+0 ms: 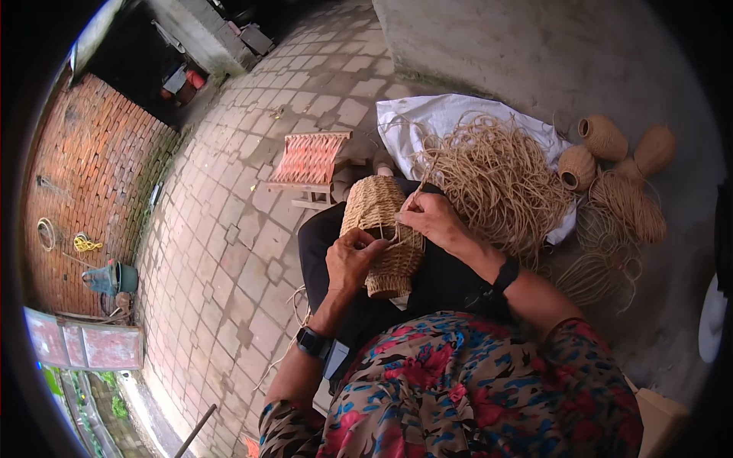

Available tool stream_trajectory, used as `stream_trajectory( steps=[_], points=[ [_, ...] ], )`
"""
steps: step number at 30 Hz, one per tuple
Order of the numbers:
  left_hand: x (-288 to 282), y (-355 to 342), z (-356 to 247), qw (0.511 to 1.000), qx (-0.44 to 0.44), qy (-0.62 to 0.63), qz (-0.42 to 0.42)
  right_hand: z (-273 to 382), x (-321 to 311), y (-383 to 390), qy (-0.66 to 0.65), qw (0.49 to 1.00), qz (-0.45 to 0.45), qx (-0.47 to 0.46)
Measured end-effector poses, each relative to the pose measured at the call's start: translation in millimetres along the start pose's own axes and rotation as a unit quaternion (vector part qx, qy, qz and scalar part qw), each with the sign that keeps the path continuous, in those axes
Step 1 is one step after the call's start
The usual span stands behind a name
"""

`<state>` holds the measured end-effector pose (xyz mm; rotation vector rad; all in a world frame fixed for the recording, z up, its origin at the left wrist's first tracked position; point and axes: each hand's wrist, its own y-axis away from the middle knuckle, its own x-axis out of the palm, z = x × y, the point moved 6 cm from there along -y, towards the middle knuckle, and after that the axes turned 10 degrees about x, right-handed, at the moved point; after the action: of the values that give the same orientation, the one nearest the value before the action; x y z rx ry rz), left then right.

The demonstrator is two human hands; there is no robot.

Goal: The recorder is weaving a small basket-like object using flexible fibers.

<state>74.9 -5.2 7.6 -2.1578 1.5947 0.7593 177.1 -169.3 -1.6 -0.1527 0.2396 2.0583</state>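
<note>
In the head view, a tan, waisted, woven-fibre basket lies across the dark-trousered lap, which apparently steadies it. The left hand grasps it beside its dark opening; the right hand pinches a thin tan strand, seemingly to control it. A tangled tan cord heap sits within reach on white sheeting, probably keeping it off the floor.

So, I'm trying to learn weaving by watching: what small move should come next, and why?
Probably ease the cord snug at the dark opening in the woven basket: the right hand appears to pinch it there, and the left hand is at the opening's edge, able to steady it. The exact threading is too small to tell.
</note>
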Motion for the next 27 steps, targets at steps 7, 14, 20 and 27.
stream_trajectory(
  steps=[7, 14, 20, 27],
  points=[
    [-0.8, 6.5, -20.1, 0.990, 0.044, -0.128, -0.049, -6.8, 22.7, 10.2, 0.132, 0.990, -0.020, 0.039],
    [5.7, 8.0, -11.2, 0.989, 0.043, -0.103, -0.101, -4.1, 36.1, 11.1, 0.246, 0.960, -0.135, -0.018],
    [4.2, 7.5, 6.8, 0.987, -0.004, -0.073, -0.143, -12.2, 44.3, 1.5, 0.217, 0.963, -0.158, -0.024],
    [-1.5, 3.4, 27.3, 0.984, -0.009, 0.177, -0.019, -50.6, 24.5, 4.6, -0.082, 0.992, -0.079, 0.054]
  ],
)
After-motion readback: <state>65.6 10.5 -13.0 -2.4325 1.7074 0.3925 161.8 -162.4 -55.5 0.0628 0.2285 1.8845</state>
